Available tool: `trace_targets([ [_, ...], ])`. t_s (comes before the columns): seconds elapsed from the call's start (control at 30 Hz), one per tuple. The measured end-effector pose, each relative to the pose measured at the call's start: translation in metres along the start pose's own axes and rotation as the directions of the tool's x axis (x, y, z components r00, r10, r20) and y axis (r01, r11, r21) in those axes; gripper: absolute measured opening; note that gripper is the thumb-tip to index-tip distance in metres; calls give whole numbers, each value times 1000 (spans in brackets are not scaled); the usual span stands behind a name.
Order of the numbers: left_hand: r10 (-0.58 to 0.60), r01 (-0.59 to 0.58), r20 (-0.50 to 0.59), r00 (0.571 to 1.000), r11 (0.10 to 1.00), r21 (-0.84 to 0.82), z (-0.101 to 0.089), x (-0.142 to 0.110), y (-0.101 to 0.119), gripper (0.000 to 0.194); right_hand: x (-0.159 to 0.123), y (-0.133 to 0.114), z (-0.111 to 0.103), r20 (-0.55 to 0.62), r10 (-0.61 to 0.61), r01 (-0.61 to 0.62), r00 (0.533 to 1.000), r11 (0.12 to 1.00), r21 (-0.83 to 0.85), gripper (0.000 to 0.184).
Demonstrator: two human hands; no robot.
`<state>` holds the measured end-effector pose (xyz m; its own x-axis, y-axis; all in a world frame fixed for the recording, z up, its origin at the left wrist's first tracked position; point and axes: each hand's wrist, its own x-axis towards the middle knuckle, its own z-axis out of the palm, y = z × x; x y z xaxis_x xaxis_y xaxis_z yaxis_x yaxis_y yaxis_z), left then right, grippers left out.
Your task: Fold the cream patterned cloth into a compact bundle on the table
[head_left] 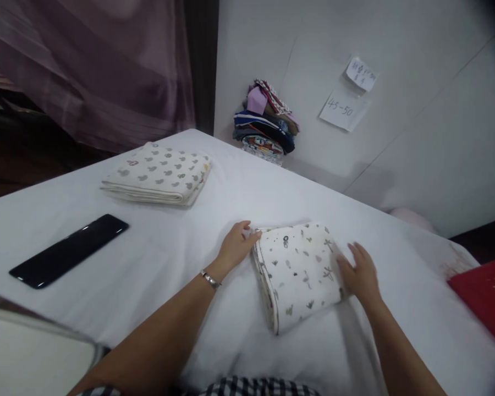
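A white folded cloth (303,272) printed with small grey-green plants and figures lies in front of me in several layers. At its far left corner is my left hand (237,245), thumb touching the cloth and fingers apart beyond the edge. My right hand (359,272) is at the cloth's right side, its fingers spread and raised, its thumb by the edge. A silver bracelet (210,279) circles my left wrist. Farther left on the white-covered table (169,253) rests a second folded cloth (160,171), with grey apple-like prints.
A black phone-like slab (70,250) lies at the left of the table. Against the wall stands a stack of folded clothes (268,124). A red object (484,297) sits at the right edge. Paper notes (342,111) hang on the wall, and a mauve curtain (107,66) hangs at the left.
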<state>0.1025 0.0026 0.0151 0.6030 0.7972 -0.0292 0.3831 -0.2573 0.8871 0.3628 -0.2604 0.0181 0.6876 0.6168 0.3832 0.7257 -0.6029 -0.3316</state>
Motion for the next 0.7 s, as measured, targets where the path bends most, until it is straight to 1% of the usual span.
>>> trace_targets([
  [0.03,28,-27,-19,999,999,40,0,-1,2,58,-12,17,-8,8,149,-149,989,989,-2,70],
  [0.07,47,-45,-24,999,996,74,0,-2,4,59,-24,29,-16,38,305,-306,952,952,26,75],
  [0.1,55,-53,-12,998,994,99,1,-2,6,60,-34,37,-22,82,446,-452,891,887,90,79],
  [0.13,52,-52,10,999,992,118,2,-2,8,60,-42,40,-27,148,545,-564,825,809,166,82],
  [0.17,42,-47,36,998,990,135,3,-1,9,60,-48,39,-32,212,611,-647,762,724,239,85],
  [0.2,31,-40,60,998,987,156,5,1,11,60,-51,35,-35,269,646,-699,715,648,302,88],
  [0.23,21,-34,78,997,983,180,6,3,12,59,-52,28,-36,314,658,-728,684,589,352,90],
  [0.27,12,-30,90,996,980,199,8,5,13,58,-52,22,-36,347,658,-741,669,549,387,92],
  [0.3,3,-25,100,995,977,212,10,8,14,57,-49,16,-35,375,646,-744,665,527,411,93],
  [0.33,-5,-18,106,994,976,219,11,11,14,55,-46,11,-33,395,627,-738,672,526,423,94],
  [0.37,-10,-14,109,994,976,218,11,14,14,53,-42,8,-30,401,599,-720,693,551,422,94],
  [0.43,-17,-5,102,995,977,211,12,16,14,46,-30,8,-23,377,536,-654,756,644,397,89],
  [0.5,-29,9,88,996,977,215,13,12,16,39,-12,15,-20,326,487,-584,810,721,372,81],
  [0.53,-32,10,97,995,976,220,16,8,18,37,0,21,-21,299,474,-559,828,739,376,78],
  [0.57,-39,9,131,991,976,219,19,2,20,38,13,26,-23,273,470,-543,839,746,386,78],
  [0.6,-56,15,197,979,979,203,25,-5,24,40,28,32,-26,238,469,-526,851,754,394,79],
  [0.63,-79,30,292,953,985,169,31,-13,28,44,43,38,-30,189,472,-506,861,767,393,82],
  [0.7,-122,101,491,862,993,69,46,-30,36,51,70,47,-36,56,469,-457,882,819,347,84],
])
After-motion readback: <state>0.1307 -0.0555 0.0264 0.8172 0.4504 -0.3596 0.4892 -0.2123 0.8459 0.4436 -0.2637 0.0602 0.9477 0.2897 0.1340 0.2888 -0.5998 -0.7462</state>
